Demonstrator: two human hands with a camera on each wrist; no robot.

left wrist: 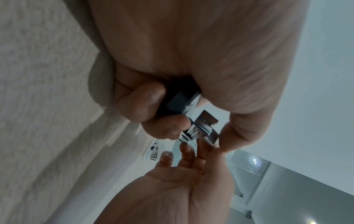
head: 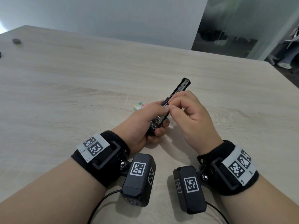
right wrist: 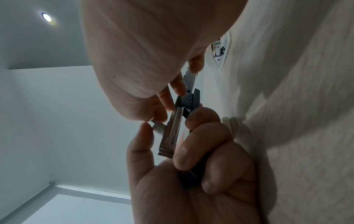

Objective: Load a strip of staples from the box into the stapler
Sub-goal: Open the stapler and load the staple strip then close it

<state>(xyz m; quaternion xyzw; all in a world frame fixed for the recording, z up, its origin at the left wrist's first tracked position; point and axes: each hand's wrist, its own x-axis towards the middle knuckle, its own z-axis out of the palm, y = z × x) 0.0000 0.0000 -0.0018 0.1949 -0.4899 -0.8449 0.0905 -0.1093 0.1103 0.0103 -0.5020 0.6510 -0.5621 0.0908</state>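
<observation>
My left hand [head: 145, 123] grips the black stapler [head: 176, 92] by its rear end, fingers [right wrist: 191, 153] curled round the body and thumb along the near side, so it is held up off the surface [head: 80, 78]. The stapler is swung open: its top arm points away toward one o'clock from the hands, and the metal staple channel [right wrist: 172, 130] lies exposed, plain in the right wrist view.

My right hand [head: 191, 113] is at three o'clock of the left, touching it at the thumbs. Its thumb and forefinger are pinched together on a short silvery strip of staples [right wrist: 158, 128], set against the open channel; the other fingers are loosely curled. I cannot tell whether the strip is already seated in the channel.

The staple box [head: 139, 106], a small pale carton with green and red print, lies on the surface just beyond the left hand at about eleven o'clock, partly hidden by the knuckles. A small dark object [head: 16, 41], too blurred to name, lies far off at ten o'clock.
</observation>
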